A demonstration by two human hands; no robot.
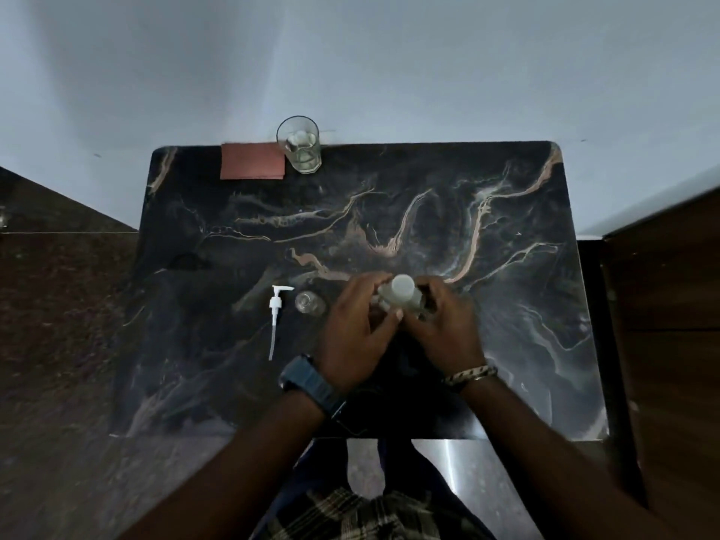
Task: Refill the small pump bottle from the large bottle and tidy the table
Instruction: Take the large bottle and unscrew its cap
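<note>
Centrally, near the front of the dark marbled table [506,235], both hands meet around the large bottle [401,296]. The left hand [356,329] curls its fingers round the bottle's left side, thumb across the front. The right hand [444,329] wraps the right side. The bottle's pale round cap [402,285] faces up between them; whether it is screwed tight cannot be determined.

Just left of the hands stands the small bottle [309,302], clear and open at the top; its contents cannot be made out. Further left, the white pump head [277,317] lies flat on the table, its tube pointing toward the near edge, apart from the small bottle.

At the far edge a drinking glass [299,146] stands upright, holding clear liquid and some pale objects that are too blurred to identify. A reddish folded cloth [252,161] lies just beside it, on its left.

The large bottle's body is mostly hidden by the fingers.
</note>
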